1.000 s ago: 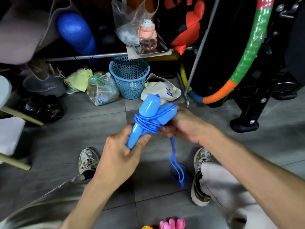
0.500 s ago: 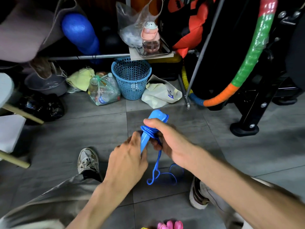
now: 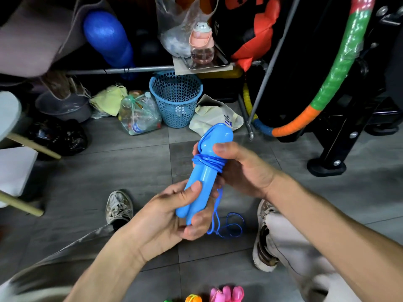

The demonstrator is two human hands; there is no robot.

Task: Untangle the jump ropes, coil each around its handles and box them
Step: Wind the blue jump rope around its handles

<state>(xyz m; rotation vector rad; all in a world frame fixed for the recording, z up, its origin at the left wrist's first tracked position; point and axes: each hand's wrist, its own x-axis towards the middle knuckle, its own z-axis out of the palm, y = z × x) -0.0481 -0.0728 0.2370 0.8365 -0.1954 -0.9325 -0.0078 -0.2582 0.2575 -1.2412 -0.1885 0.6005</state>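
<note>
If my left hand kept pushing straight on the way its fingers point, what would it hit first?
Probably nothing new: the left hand already grips the lower end of the blue handles. Beyond them its line seems to lead to the right hand, though depth is unclear.

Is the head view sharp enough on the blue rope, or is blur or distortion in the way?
Head view: blue handles and coiled rope sharp with mild glare; wide-angle bending at the edges; bottom-right trouser leg smeared by blur.

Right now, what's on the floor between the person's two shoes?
In the head view, between the left shoe and right shoe, loose blue rope dangles onto grey floor tile.
</note>
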